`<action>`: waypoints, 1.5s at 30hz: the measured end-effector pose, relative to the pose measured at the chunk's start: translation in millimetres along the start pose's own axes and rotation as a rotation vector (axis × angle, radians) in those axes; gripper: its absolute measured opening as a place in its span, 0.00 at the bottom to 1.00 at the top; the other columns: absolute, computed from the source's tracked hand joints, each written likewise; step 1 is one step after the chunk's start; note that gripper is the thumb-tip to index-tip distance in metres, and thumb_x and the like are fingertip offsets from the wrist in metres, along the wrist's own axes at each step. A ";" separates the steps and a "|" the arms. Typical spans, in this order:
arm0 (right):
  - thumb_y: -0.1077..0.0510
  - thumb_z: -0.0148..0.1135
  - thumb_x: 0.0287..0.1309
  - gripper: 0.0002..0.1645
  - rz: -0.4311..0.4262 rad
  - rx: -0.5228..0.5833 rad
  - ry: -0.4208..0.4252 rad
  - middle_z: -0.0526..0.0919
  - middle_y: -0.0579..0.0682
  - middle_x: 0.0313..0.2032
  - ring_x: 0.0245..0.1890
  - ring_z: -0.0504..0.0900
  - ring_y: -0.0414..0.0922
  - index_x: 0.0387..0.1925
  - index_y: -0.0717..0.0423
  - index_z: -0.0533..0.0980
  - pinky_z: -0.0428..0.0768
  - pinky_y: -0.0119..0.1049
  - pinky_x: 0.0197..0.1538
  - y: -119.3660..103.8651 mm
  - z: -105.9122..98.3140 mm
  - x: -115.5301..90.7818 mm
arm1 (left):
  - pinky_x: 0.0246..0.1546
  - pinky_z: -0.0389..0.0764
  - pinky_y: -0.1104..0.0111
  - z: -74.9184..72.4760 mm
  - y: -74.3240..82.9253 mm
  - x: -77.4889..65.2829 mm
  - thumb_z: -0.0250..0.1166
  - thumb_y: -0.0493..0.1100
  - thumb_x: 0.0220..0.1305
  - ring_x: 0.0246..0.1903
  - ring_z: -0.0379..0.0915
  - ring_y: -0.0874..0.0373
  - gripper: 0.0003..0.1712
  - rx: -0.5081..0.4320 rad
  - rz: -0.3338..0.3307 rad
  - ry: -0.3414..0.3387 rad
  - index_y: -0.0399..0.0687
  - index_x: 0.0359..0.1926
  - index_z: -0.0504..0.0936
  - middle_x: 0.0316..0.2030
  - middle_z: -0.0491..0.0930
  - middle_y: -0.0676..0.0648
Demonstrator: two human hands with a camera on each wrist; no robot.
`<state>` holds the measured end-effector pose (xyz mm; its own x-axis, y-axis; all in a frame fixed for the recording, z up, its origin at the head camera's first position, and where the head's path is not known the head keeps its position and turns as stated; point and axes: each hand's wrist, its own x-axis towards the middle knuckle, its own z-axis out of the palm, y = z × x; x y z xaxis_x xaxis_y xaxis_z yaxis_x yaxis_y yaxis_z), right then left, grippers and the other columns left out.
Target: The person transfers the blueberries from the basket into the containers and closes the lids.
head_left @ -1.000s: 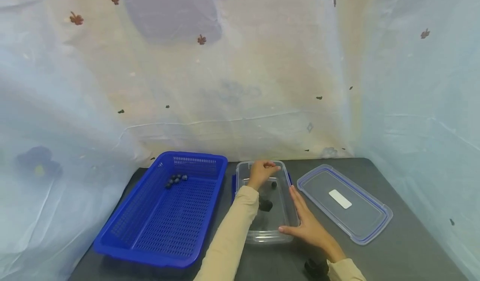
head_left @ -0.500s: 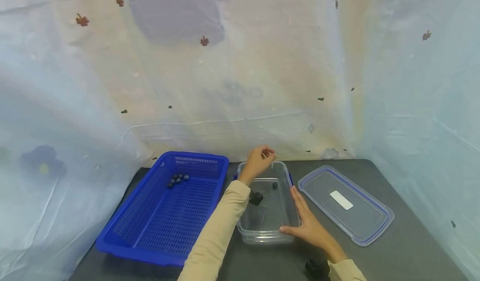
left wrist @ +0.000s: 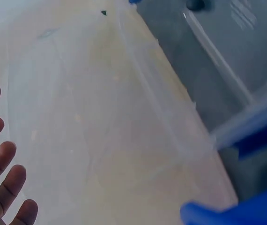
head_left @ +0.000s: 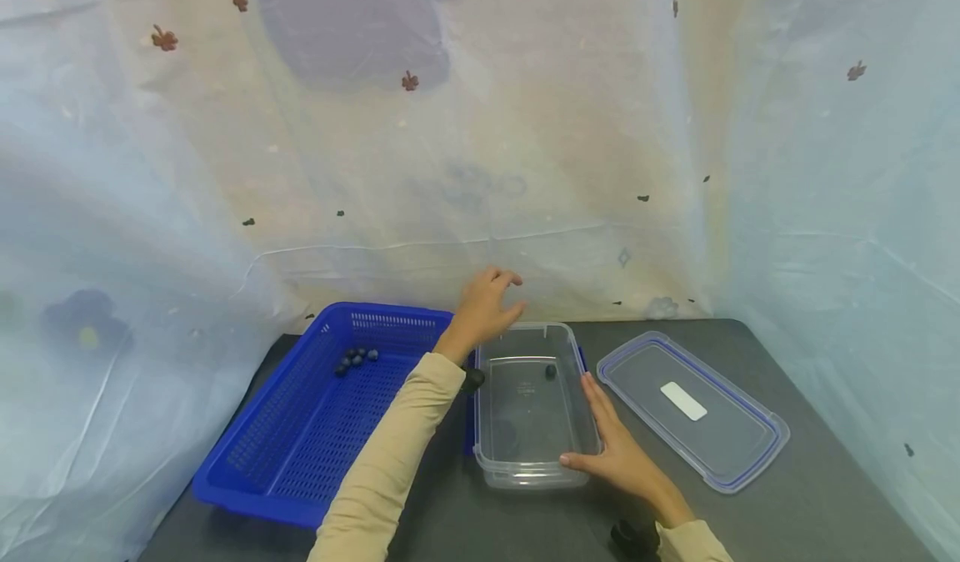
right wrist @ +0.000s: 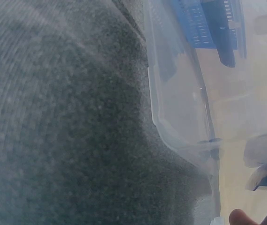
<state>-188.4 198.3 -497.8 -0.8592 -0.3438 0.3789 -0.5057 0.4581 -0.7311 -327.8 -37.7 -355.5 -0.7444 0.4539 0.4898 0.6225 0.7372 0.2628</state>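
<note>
Plainly, we see the left hand (head_left: 482,308) raised near the far left corner of a clear box (head_left: 528,467), its fingers loose and apart, holding nothing. From the left wrist we find those same fingers spread against the pale curtain (left wrist: 82,117).

The right hand (head_left: 621,459) rests against the right side of the box — its fingers nearly straight along the outer wall, its thumb on the rim by the near corner. We make out only a little of this hand from the right wrist, mainly a fingertip at the bottom edge.

One small dark berry (head_left: 551,372) lies inside the box, to the left of the right hand's fingertips and well below the left hand. To the left of the left hand we have a blue basket (head_left: 285,508); more berries (head_left: 357,359) sit bunched on its floor, towards the far end. The left sleeve (head_left: 390,449) passes over the basket's right side.

To the right of the right hand, apart from it, a clear lid (head_left: 720,441) with a blue seal lies on the grey table (head_left: 540,533) — we notice a white label (head_left: 683,400) at its middle.
</note>
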 end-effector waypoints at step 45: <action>0.52 0.78 0.41 0.71 -0.025 0.033 0.013 0.38 0.64 0.74 0.70 0.40 0.69 0.75 0.61 0.41 0.50 0.75 0.57 1.7 1.8 0.3 | 0.46 0.71 0.46 -56.8 -172.1 -123.3 0.64 0.36 0.61 0.43 0.72 0.36 0.13 -0.083 -0.432 0.245 0.28 0.43 0.79 0.40 0.77 0.31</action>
<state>-189.4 197.5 -500.0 -0.8472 -0.3445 0.4044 -0.5245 0.4216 -0.7397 -329.4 -248.9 -413.9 -0.8659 -0.0219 0.4997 0.2948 0.7847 0.5452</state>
